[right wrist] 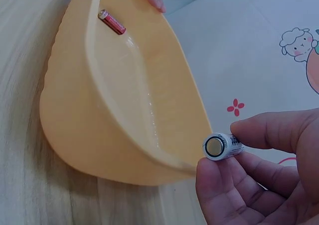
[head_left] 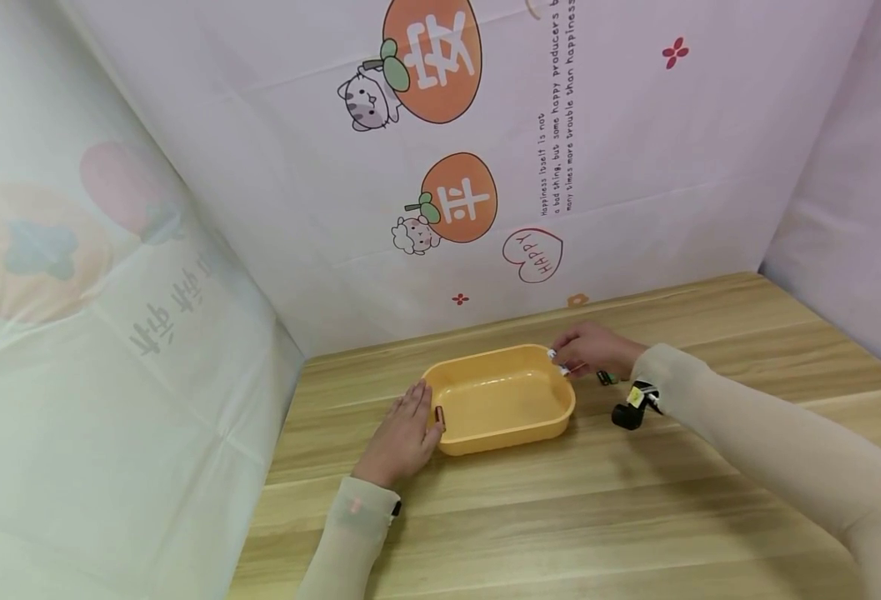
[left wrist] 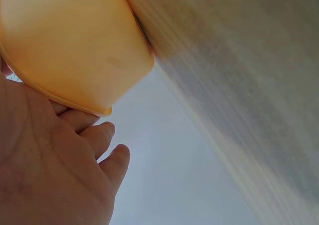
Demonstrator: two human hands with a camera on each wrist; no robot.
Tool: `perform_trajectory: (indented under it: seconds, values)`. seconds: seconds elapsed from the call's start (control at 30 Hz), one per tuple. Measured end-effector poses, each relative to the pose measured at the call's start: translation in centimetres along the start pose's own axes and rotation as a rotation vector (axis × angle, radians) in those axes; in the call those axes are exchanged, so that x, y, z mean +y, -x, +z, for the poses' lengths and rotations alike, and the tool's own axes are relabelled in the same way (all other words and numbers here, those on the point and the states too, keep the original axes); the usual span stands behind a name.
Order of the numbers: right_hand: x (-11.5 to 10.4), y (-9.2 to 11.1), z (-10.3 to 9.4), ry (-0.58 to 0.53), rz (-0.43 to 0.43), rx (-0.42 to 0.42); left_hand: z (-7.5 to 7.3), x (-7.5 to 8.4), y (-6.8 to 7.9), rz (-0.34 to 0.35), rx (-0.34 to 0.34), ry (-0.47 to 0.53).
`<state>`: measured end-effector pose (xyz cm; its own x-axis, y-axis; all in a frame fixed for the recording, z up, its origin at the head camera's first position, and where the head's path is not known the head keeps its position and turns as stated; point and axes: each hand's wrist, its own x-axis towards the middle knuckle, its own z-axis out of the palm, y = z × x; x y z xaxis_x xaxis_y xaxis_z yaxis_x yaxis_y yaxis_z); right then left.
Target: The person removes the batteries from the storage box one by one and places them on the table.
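A yellow basin (head_left: 500, 429) stands on the wooden table. My left hand (head_left: 402, 433) rests against its left rim with the fingers fairly straight; in the left wrist view the fingertips reach past the rim. Over the basin's right rim, my right hand (head_left: 593, 348) pinches a white battery (right wrist: 222, 146) between thumb and fingers, its flat end toward the camera. Inside the basin, at the left end, lies a red battery (right wrist: 112, 22). A small dark green item (head_left: 607, 378), too small to identify, lies on the table below the right hand.
A black wrist-worn device (head_left: 628, 415) hangs from the right wrist. Behind the table (head_left: 530, 517) rises a white printed cloth (head_left: 620, 150) with cartoon fruit and lettering. More pale cloth closes off the left and right sides.
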<state>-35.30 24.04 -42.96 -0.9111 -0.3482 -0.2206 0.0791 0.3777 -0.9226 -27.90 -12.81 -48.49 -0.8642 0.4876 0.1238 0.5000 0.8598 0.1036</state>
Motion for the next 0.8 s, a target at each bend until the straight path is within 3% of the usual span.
perform_trajectory:
  seconds: [0.8]
  values:
    - [3.0, 1.5, -3.2, -0.004, 0.039, 0.077, -0.1, 0.1, 0.0, -0.004, -0.012, 0.0]
